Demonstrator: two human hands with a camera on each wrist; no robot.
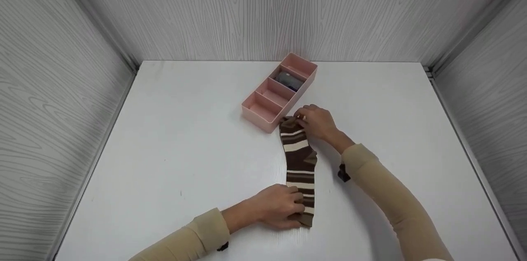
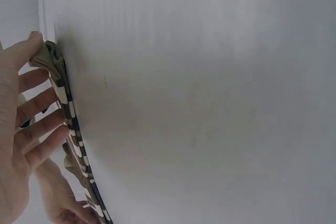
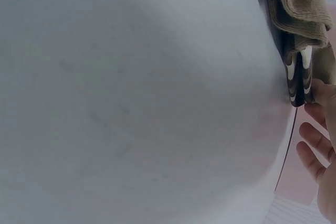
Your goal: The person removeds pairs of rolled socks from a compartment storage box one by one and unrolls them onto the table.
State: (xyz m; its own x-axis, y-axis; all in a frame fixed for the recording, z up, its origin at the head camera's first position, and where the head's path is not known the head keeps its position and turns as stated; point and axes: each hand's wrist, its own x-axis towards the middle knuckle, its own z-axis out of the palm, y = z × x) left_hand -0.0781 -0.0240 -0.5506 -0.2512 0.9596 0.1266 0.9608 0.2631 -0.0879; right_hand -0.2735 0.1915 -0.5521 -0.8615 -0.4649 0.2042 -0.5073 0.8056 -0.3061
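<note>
A brown sock with cream stripes and olive ends lies lengthwise on the white table. Stacked layers show at its end in the right wrist view; whether it is one sock or a pair I cannot tell. My right hand pinches the far end between thumb and fingers, beside the pink box. Over the near end lies my left hand, its fingers spread and fairly straight, touching the cloth. The left thumb is beside the olive end.
A pink divided box stands slanted just beyond the sock's far end. One of its compartments holds a grey, rolled-up cloth item. Wood-grain panels wall the table at the back and both sides.
</note>
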